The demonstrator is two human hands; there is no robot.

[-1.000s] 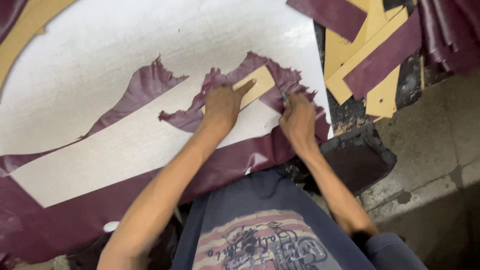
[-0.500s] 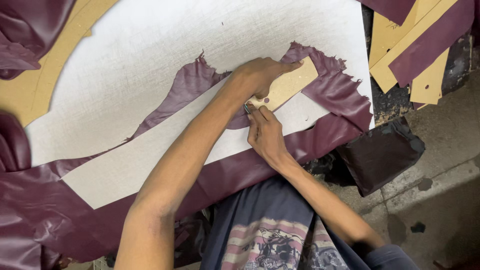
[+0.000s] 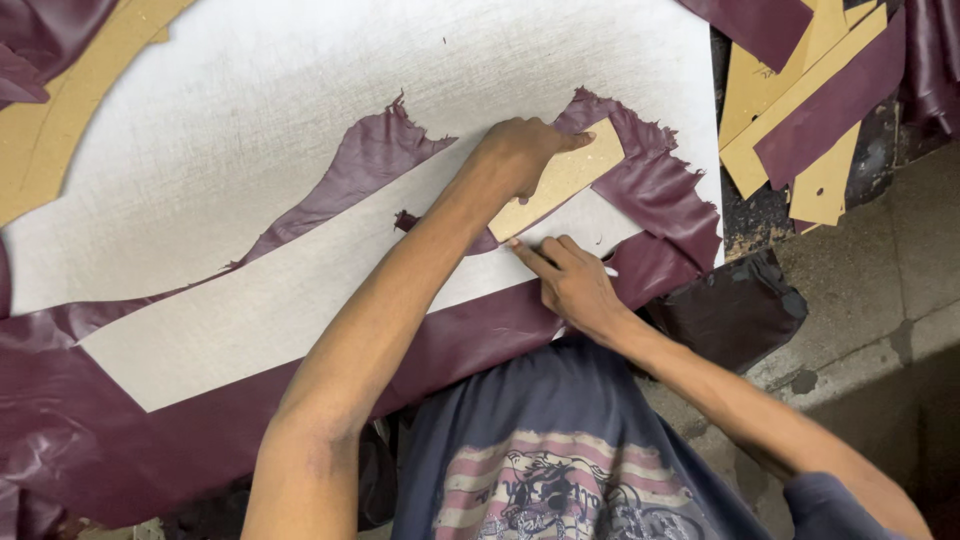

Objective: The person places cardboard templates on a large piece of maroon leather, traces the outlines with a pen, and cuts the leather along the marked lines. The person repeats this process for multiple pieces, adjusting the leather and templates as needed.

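A tan cardboard template [image 3: 572,172] lies on a ragged piece of maroon leather [image 3: 665,195] at the right end of a white cutting board [image 3: 250,130]. My left hand [image 3: 515,155] presses down on the template's left half, fingers pointing right. Just below it, my right hand [image 3: 575,282] rests on the board and leather. Its index finger reaches the template's lower left corner and the other fingers are curled. I cannot see whether anything is in that hand. A long maroon leather remnant [image 3: 130,450] runs along the board's near edge.
Tan cardboard patterns and maroon strips [image 3: 800,110] are stacked beyond the board's right edge. A dark crumpled sheet [image 3: 730,310] hangs by my right forearm above a concrete floor [image 3: 880,300]. A curved cardboard piece [image 3: 60,130] lies at the upper left.
My right hand has slid left from the template's right end to its lower left corner. My left hand stays pressed on the template. The view has shifted.
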